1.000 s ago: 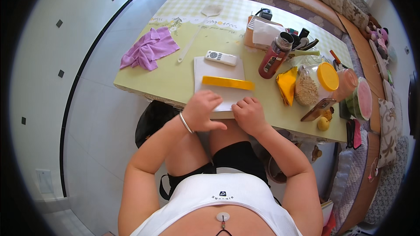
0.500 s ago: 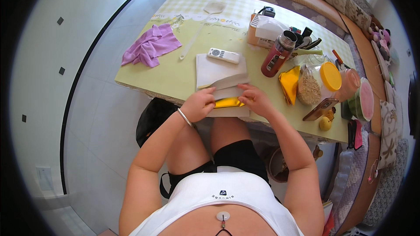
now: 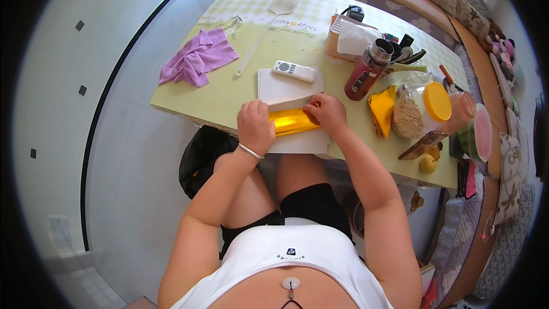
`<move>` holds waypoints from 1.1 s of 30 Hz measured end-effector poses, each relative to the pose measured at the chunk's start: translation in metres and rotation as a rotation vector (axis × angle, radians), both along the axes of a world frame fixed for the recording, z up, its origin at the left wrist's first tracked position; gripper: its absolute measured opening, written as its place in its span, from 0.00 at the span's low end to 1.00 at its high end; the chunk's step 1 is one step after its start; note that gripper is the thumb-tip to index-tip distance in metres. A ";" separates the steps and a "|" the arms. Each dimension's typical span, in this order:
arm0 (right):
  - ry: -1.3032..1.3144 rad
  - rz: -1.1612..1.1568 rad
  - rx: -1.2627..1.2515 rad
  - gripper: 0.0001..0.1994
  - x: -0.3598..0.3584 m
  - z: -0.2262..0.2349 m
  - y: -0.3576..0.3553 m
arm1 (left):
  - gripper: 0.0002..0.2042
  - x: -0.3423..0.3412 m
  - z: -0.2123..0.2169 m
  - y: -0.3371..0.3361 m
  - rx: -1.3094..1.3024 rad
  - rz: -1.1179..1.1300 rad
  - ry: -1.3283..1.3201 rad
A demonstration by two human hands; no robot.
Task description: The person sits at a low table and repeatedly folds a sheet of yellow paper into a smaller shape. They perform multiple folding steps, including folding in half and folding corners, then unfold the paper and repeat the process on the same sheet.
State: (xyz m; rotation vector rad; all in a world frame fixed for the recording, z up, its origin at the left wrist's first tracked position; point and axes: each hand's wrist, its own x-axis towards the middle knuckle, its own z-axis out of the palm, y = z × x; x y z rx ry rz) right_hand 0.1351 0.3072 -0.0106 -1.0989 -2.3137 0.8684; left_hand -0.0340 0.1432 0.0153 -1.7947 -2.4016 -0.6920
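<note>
A strip of shiny gold foil paper point(image 3: 293, 121) lies folded across a stack of white paper point(image 3: 274, 87) at the table's near edge. My left hand point(image 3: 255, 127), with a silver bangle at the wrist, is closed over the strip's left end. At the right end, my right hand point(image 3: 329, 113) grips the foil paper between thumb and curled fingers. Just beyond, a white remote control point(image 3: 294, 71) rests on the paper stack. Another folded piece of gold foil paper point(image 3: 382, 110) stands on the table to the right of my right hand.
Right of my hands are a maroon thermos point(image 3: 366, 73), a yellow-lidded jar point(image 3: 413, 111), a phone point(image 3: 422, 144), a small yellow fruit point(image 3: 428, 163) and a cut watermelon point(image 3: 483, 134). A tissue box point(image 3: 340, 43) stands behind them. At left lie a purple cloth point(image 3: 197, 60) and a white fly swatter point(image 3: 257, 46).
The paper's pale flap has turned over, so more gold now shows between my hands. My left hand has gone from a fingertip hold to lying over the left end.
</note>
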 end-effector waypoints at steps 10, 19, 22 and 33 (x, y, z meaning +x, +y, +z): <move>0.050 -0.093 0.024 0.13 0.008 -0.013 0.009 | 0.46 0.038 -0.029 -0.017 -0.092 -0.341 0.193; 0.086 -0.139 0.031 0.09 0.003 -0.014 0.005 | 0.49 0.037 -0.031 -0.015 -0.145 -0.279 0.198; 0.096 -0.135 0.060 0.08 0.005 -0.016 0.006 | 0.49 0.036 -0.033 -0.015 -0.138 -0.288 0.202; 0.062 -0.116 0.005 0.08 0.006 -0.017 0.007 | 0.49 0.034 -0.037 -0.015 -0.132 -0.293 0.181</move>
